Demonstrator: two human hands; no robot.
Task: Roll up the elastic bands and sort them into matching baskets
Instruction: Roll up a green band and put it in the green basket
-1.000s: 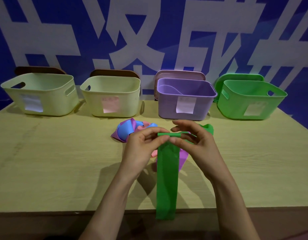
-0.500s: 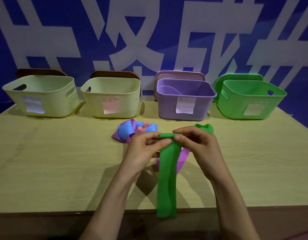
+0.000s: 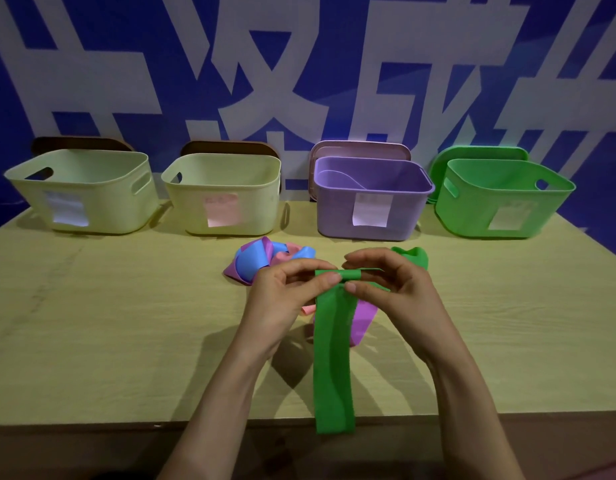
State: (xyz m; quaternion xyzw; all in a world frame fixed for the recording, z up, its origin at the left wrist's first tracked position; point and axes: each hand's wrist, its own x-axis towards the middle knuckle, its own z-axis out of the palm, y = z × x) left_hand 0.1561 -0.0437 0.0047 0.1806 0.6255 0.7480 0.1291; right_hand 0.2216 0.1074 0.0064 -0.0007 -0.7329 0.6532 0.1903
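Note:
A long green elastic band [image 3: 332,362] hangs from both hands down past the table's front edge. Its top end is a small roll between my fingertips. My left hand [image 3: 282,299] pinches the roll's left side and my right hand [image 3: 396,292] pinches its right side. Behind the hands lies a heap of blue, pink and purple bands [image 3: 261,263], and a purple band [image 3: 363,320] shows under the green one. Another green band [image 3: 412,256] peeks out behind my right hand. Four baskets stand at the back: two cream [image 3: 81,188] [image 3: 223,192], one purple [image 3: 372,199], one green [image 3: 500,199].
The wooden table [image 3: 109,323] has bare room to the left and right of the hands. Each basket carries a paper label on its front and has a lid leaning behind it. A blue wall with large white characters stands right behind the baskets.
The roll at the band's top has been turned a little further, and the hanging tail has crept upward, ending slightly higher at the table's front edge.

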